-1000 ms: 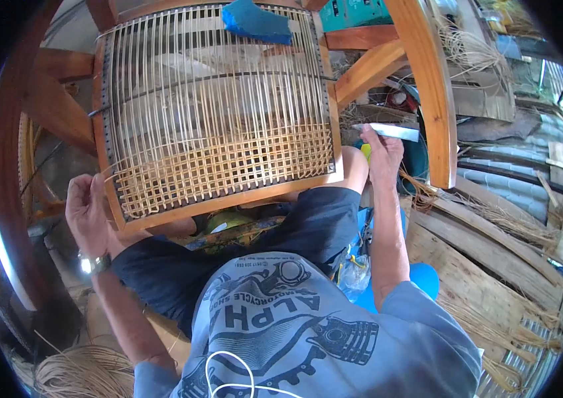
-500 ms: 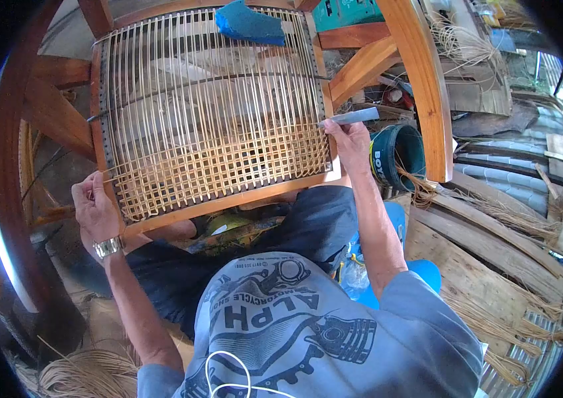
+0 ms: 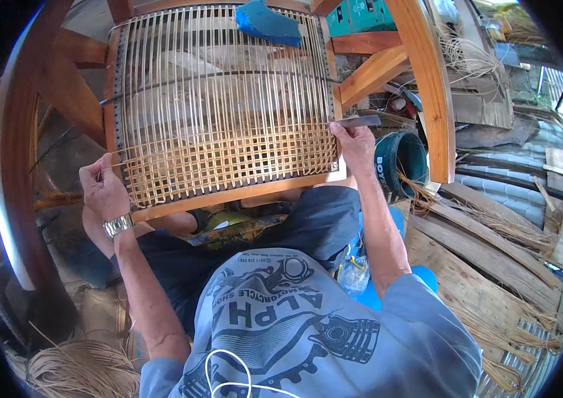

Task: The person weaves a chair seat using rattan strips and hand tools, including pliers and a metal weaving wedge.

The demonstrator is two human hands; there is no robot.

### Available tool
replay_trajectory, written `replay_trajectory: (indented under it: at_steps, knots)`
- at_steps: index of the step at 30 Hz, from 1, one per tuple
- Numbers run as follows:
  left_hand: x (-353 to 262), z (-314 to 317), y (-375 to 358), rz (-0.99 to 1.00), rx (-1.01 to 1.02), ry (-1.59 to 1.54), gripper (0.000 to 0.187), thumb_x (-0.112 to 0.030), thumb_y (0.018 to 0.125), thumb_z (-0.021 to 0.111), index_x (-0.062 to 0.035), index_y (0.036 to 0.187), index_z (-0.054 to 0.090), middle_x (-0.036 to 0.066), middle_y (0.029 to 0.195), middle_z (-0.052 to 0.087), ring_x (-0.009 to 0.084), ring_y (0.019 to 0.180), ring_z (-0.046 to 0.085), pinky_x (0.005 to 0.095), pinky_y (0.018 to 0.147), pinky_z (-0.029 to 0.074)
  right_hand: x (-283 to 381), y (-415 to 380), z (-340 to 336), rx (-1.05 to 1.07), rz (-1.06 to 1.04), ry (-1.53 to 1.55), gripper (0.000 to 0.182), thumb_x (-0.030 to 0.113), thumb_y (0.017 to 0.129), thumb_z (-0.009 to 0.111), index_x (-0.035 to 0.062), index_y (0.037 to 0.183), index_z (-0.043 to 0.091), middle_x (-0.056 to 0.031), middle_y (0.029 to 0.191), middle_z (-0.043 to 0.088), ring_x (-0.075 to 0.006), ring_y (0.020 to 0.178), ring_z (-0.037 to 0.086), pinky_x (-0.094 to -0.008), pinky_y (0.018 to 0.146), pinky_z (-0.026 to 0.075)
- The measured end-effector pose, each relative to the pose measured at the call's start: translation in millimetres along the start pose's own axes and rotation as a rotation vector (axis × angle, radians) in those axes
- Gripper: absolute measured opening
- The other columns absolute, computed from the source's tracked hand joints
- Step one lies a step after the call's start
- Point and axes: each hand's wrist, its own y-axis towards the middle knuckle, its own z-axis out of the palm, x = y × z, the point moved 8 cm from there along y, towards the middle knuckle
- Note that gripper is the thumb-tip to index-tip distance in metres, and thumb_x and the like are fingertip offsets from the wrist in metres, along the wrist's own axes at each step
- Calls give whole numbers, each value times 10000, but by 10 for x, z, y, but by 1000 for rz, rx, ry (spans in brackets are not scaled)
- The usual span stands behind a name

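Observation:
Across the wooden chair frame [image 3: 205, 202] stretches a seat of pale cane strands [image 3: 208, 86], woven into an open grid [image 3: 228, 159] in its nearer part. My left hand [image 3: 106, 189], with a metal-band watch, is closed at the left rail, thumb and finger pinching what looks like a thin cane strand. At the right rail, my right hand [image 3: 357, 147] grips a flat grey metal strip [image 3: 361, 121] between thumb and fingers. Its thumb side is close to the right end of the weave. A blue piece of material [image 3: 268, 24] lies on the far strands.
A dark green bucket [image 3: 406, 162] with cane strands stands right of the chair. The chair's thick wooden legs [image 3: 431, 93] rise on both sides. Coiled cane [image 3: 82, 371] lies at lower left. Boards [image 3: 487, 255] and loose strands cover the right side.
The chair seat and bucket appear slightly shifted right in view. My left hand has moved up and a little outward from the left rail. The metal strip in my right hand has turned to lie flatter.

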Motion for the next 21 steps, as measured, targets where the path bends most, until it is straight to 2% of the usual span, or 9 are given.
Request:
replay_trajectory:
  at_steps: [4,6,8,11,13,14,16,17,21]
  knots:
    - [84,44,58,-45,72,-15,266,-305,914,738,-62,866,640,68,863,732,172,787,665,332,705,520,477,11,-51,64,-74,-146,164,102,931,695,-19,1036,661,-70,881,717,-102,781,640,-264,726,518]
    - [35,31,49,-18,47,-16,254,-283,904,748,-59,861,636,74,843,729,180,759,666,339,691,524,442,130,-109,38,-139,39,185,91,935,686,-27,1070,641,-72,896,718,-114,791,656,-270,733,527]
    - [-10,11,43,7,16,-12,243,-261,895,759,-57,855,632,80,822,726,187,731,667,346,676,529,395,187,-107,37,-167,76,207,88,940,679,-32,1099,620,-81,912,719,-121,795,667,-275,742,533]
    - [9,1,37,34,-12,-28,239,-247,894,761,-58,847,623,85,827,731,184,724,667,338,678,533,534,197,100,107,-85,137,166,86,944,667,-31,1059,642,-81,902,723,-116,796,672,-282,731,530]
    - [-12,10,37,48,-9,-24,226,-238,898,757,-62,850,623,84,834,735,177,721,667,329,684,537,708,169,257,122,-179,-111,181,156,921,699,-11,987,682,-79,863,723,-111,782,673,-301,714,524]
    - [-20,13,32,48,-10,-24,226,-238,898,757,-62,850,623,84,834,735,177,721,667,329,684,537,693,151,307,123,-181,-111,181,156,921,699,-11,987,682,-79,863,723,-111,782,673,-301,714,524]
    - [8,22,34,7,8,-50,214,-229,896,759,-65,856,626,76,833,736,167,716,665,322,680,535,616,80,502,232,-23,-365,216,221,908,713,6,931,721,-31,834,707,-102,758,642,-272,678,489]
    - [37,19,42,2,3,-46,214,-229,896,759,-65,856,626,76,833,736,167,716,665,322,680,535,644,83,476,241,24,-324,255,266,889,716,14,925,724,-31,774,693,-100,725,628,-279,676,490]
    - [12,23,31,7,17,-29,209,-236,895,757,-67,873,637,65,836,735,157,724,665,323,682,534,674,250,420,145,-113,-128,232,265,889,699,36,889,737,-31,780,695,-101,718,627,-274,679,487]
